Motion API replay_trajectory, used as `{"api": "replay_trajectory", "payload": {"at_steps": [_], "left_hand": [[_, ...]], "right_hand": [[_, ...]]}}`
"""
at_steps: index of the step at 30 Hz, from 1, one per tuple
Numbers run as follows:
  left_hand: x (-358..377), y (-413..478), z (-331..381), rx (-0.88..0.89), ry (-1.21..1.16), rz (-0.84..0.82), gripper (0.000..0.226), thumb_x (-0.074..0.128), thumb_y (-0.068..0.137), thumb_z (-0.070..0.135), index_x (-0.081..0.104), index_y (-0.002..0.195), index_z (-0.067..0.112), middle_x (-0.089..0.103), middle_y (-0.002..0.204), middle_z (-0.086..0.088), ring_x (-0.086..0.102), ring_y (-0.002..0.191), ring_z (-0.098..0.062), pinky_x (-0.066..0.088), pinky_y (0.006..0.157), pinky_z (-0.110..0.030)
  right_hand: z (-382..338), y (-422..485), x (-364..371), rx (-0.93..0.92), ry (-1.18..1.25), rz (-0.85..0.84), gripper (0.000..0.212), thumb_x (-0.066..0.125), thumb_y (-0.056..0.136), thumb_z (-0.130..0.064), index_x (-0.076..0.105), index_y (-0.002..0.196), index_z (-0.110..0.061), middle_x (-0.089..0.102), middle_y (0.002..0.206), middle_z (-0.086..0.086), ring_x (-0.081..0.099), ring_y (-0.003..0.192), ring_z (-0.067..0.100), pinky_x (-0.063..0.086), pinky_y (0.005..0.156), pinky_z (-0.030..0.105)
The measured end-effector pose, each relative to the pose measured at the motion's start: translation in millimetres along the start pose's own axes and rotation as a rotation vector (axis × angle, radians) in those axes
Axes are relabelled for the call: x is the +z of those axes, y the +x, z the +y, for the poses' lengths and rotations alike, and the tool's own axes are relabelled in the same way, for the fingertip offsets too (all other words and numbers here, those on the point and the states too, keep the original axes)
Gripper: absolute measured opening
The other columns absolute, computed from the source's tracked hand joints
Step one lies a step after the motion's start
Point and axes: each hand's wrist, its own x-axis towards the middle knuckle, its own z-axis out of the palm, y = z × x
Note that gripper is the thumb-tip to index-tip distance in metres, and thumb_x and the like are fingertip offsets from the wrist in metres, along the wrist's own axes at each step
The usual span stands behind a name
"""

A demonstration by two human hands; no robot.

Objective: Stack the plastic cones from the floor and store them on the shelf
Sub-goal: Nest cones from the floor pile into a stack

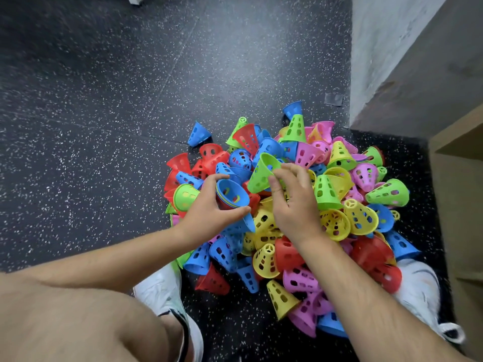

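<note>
Step in hand: probably nesting the green cone (pixel 262 173) into the held stack (pixel 231 194).
Left hand (pixel 209 207): grasping the short stack, thumb on its near side and fingers round the far side. The blue top cone's mouth faces up.
Right hand (pixel 295 205): pinching the green cone by its wall, just right of the stack, narrow end pointing down-left towards the stack's mouth.
Cones: most lie loose in a mixed pile (pixel 339 205) on the floor (pixel 104 100). The shelf (pixel 460 163) stands at the right edge.
Doing it well: line up the green tip with the centre of the blue mouth, keep the two axes matched, and slide it in until the rims meet.
Watch for: a tilted entry, which would likely jam against the blue wall.
Progress: early, since nearly all the cones are unstacked.
</note>
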Motion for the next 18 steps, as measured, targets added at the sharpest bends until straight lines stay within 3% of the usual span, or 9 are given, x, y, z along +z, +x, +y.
{"api": "replay_trajectory", "payload": {"at_steps": [2,5,9,13,16,18], "left_hand": [[1.1,0.7,2.4,0.016,-0.005,-0.002,0.073,0.091,0.076,0.035,0.046,0.133,0.028,0.058,0.124,0.009,0.057,0.106,0.009,0.042,0.087,-0.006],[2.3,1.2,2.5,0.033,-0.036,-0.015,0.074,0.092,0.073,0.037,0.047,0.131,0.026,0.063,0.123,0.006,0.063,0.111,-0.003,0.049,0.098,-0.022],[1.0,-1.4,6.6,0.048,-0.106,-0.014,0.069,0.092,0.074,0.024,0.048,0.128,0.021,0.068,0.115,0.006,0.067,0.101,0.0,0.05,0.088,-0.016],[-0.9,-1.5,2.4,0.072,-0.122,-0.007,0.062,0.086,0.079,0.006,0.048,0.127,0.016,0.068,0.109,0.004,0.066,0.093,0.002,0.051,0.084,-0.016],[-1.9,-2.3,0.2,0.077,-0.068,-0.033,0.061,0.086,0.08,0.01,0.048,0.125,0.023,0.065,0.11,0.0,0.062,0.089,0.003,0.049,0.084,-0.015],[-1.7,-1.5,-0.5,0.085,-0.048,-0.027,0.061,0.086,0.081,0.013,0.047,0.128,0.022,0.064,0.113,-0.003,0.061,0.09,0.003,0.048,0.084,-0.014]], "right_hand": [[-10.6,1.3,-1.2,-0.011,0.084,-0.02,0.021,0.056,0.102,-0.028,0.069,0.112,-0.015,0.053,0.132,0.005,0.048,0.125,0.011,0.038,0.105,0.017],[-22.9,-1.5,0.8,-0.024,0.116,-0.073,0.02,0.057,0.101,-0.027,0.069,0.114,-0.017,0.049,0.143,0.01,0.044,0.135,0.014,0.027,0.105,0.004],[-31.7,-7.1,3.1,-0.016,0.129,-0.196,0.024,0.056,0.102,-0.031,0.069,0.118,-0.019,0.055,0.141,0.007,0.047,0.135,0.012,0.036,0.109,0.017],[-37.3,-17.4,1.3,-0.005,0.117,-0.344,0.023,0.056,0.1,-0.033,0.066,0.12,-0.026,0.058,0.133,-0.008,0.046,0.13,-0.002,0.033,0.105,0.009],[-40.9,-20.6,-1.8,0.032,0.105,-0.409,0.026,0.053,0.1,-0.041,0.058,0.124,-0.035,0.058,0.119,-0.021,0.05,0.114,-0.006,0.041,0.095,0.016],[-39.4,-20.3,-1.8,0.053,0.105,-0.418,0.029,0.05,0.099,-0.046,0.054,0.127,-0.038,0.058,0.121,-0.021,0.05,0.116,-0.002,0.043,0.096,0.022]]}}
